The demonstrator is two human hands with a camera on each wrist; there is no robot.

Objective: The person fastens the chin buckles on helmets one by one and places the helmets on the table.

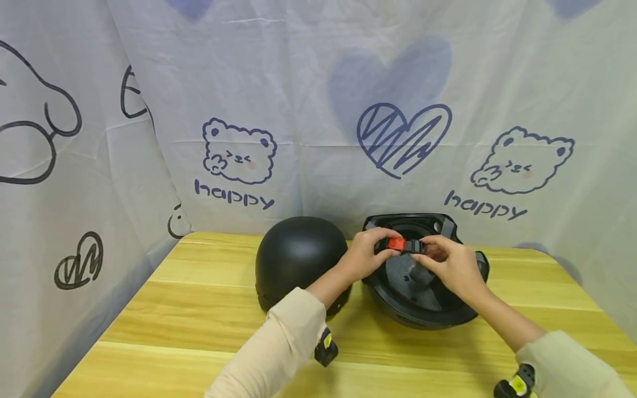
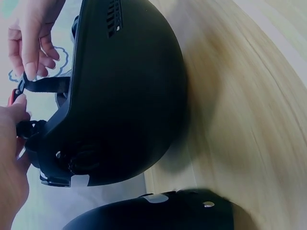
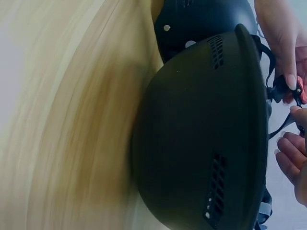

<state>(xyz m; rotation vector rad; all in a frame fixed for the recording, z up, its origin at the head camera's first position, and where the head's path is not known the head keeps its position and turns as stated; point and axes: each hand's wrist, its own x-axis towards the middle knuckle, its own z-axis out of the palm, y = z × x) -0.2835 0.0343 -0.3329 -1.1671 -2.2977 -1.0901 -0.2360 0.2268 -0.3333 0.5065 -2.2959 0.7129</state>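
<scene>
A black helmet (image 1: 423, 316) lies upside down on the table, its hollow inside facing up. Over its opening, a chin-strap buckle (image 1: 396, 244) with a red piece and black ends is held between both hands. My left hand (image 1: 364, 253) pinches the red side between thumb and fingers. On the other side, my right hand (image 1: 455, 266) pinches the black end by the strap (image 2: 50, 85). The two buckle parts appear in line and touching; whether they are locked I cannot tell. The right wrist view shows the red piece (image 3: 301, 91) close to both thumbs.
A second black helmet (image 1: 298, 260), dome up, stands just left of the first, beneath my left forearm. Both rest on a yellow wood-grain table (image 1: 199, 315). A white printed curtain (image 1: 308, 110) hangs behind the table and along its sides.
</scene>
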